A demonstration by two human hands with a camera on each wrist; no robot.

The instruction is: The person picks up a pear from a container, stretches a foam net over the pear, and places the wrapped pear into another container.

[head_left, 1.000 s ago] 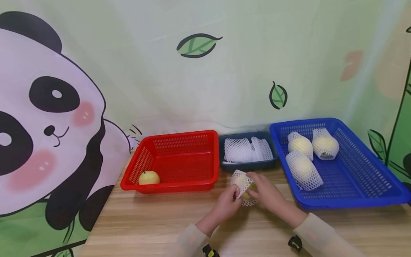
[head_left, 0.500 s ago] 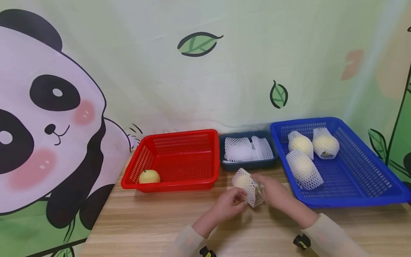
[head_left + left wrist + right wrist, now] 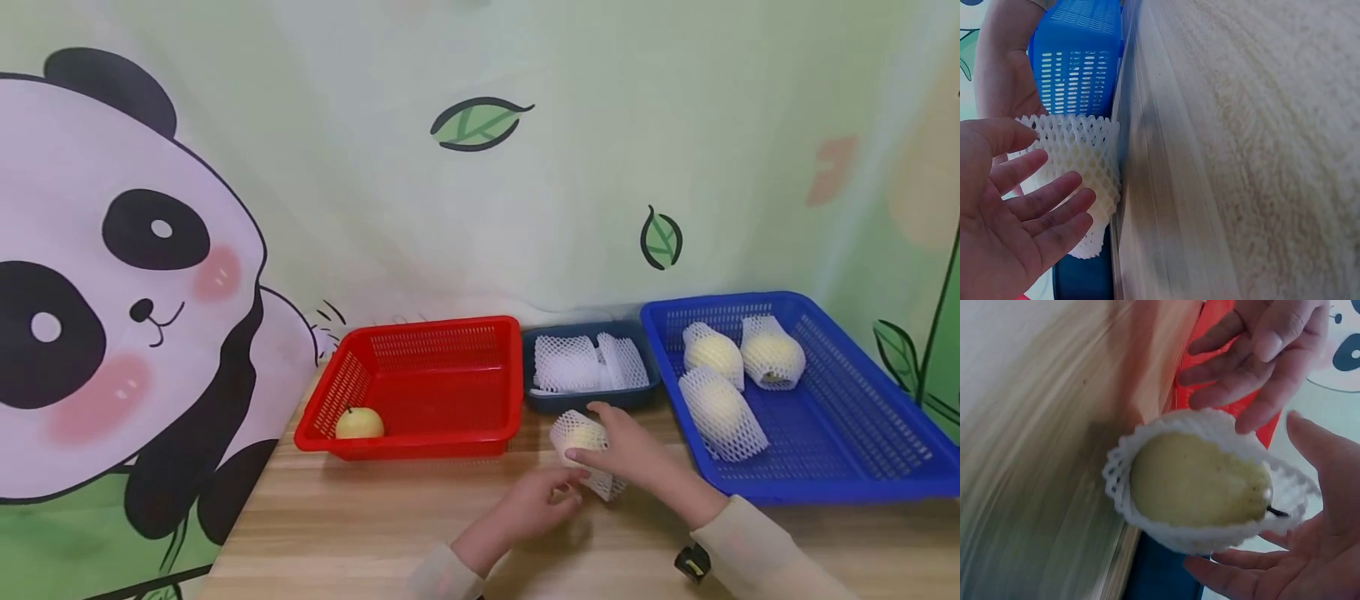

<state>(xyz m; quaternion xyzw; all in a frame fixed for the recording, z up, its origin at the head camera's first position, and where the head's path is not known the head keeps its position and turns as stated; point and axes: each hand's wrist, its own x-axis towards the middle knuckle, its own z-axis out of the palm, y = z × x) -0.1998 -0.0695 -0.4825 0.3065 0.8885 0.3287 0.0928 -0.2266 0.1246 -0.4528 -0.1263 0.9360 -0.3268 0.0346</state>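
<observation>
A yellow-green pear (image 3: 1197,481) with a dark stem lies on its side in a white foam net sleeve (image 3: 581,433) on the table. One end of the sleeve gapes, baring the fruit in the right wrist view. My right hand (image 3: 637,454) spreads its thumb and fingers around the wrapped pear without gripping it; whether it touches is unclear. On the near left side, my left hand (image 3: 1029,212) has loosely bent fingers and holds nothing, its fingertips close to the net. Another pear (image 3: 359,423), bare, sits in the red basket (image 3: 420,447).
Behind the hands stands a small dark-blue tray (image 3: 592,403) with several flat foam nets (image 3: 573,362). On the right, a big blue basket (image 3: 847,492) contains three net-wrapped pears (image 3: 723,408). A panda-print cloth (image 3: 360,167) hangs behind the wooden table (image 3: 375,533).
The left fingers have come off the net and drawn back slightly. The right hand, earlier pulling the net over the pear, has opened around it. The view has tilted up slightly.
</observation>
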